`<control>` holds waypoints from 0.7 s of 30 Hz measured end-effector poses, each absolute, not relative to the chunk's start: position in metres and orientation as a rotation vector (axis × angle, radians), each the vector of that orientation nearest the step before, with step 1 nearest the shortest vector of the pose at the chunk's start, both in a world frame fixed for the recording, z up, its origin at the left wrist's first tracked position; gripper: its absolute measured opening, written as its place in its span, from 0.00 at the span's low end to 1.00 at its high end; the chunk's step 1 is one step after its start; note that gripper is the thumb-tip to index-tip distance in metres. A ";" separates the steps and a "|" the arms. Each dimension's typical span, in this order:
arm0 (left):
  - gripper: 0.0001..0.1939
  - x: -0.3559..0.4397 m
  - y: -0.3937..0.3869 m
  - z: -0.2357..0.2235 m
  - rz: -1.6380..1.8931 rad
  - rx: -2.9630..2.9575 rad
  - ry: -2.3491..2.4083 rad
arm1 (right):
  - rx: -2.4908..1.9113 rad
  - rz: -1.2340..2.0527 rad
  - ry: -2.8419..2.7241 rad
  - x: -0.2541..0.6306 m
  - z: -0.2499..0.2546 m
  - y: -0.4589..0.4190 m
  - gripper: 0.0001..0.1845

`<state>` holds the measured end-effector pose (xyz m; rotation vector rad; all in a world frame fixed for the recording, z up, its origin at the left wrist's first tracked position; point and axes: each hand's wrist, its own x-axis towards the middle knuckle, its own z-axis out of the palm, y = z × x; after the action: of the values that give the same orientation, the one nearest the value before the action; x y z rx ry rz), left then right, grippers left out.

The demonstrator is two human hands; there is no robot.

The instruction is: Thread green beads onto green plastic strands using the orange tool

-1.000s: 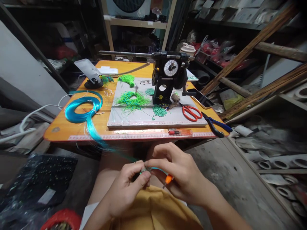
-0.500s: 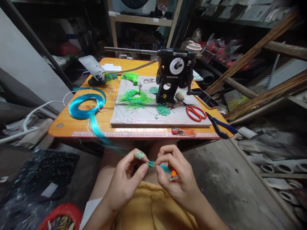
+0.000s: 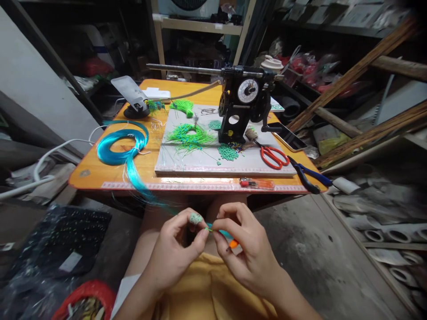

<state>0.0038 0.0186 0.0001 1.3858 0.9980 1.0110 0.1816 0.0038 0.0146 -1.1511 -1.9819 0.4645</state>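
Observation:
Over my lap, below the table's front edge, my left hand [image 3: 178,253] pinches the end of a thin turquoise strand [image 3: 211,229] between thumb and forefinger; a green-painted nail shows on top. My right hand [image 3: 245,251] pinches the same strand just to the right and also grips a small orange-tipped tool [image 3: 233,243] under its fingers. The strand runs up and left toward a turquoise fibre bundle [image 3: 122,149] looped on the orange table [image 3: 86,175] and hanging over its edge.
A grey board [image 3: 200,162] on the table carries green fibre tufts [image 3: 188,135], green beads [image 3: 228,152] and a black winding machine with a dial [image 3: 245,104]. Red scissors [image 3: 273,156], blue pliers [image 3: 308,176], a lighter [image 3: 255,182], a phone on a stand [image 3: 131,95]. Clutter and shelves all around.
Both hands rose slightly and drew apart, then closed in again on the strand. The left forefinger lifted, showing its green nail. The view shifted a little to the left.

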 end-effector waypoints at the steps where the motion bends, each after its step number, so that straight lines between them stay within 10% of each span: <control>1: 0.06 0.004 0.019 0.000 1.006 1.395 1.004 | -1.160 0.432 -1.997 0.181 0.015 0.004 0.08; 21: 0.02 -0.003 0.022 0.000 1.065 1.475 1.099 | -1.172 0.520 -1.982 0.180 0.017 0.003 0.08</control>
<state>-0.0028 0.0218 -0.0003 1.4754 1.0988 1.0646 0.1797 0.0026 0.0168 -1.1717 -1.9817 0.5197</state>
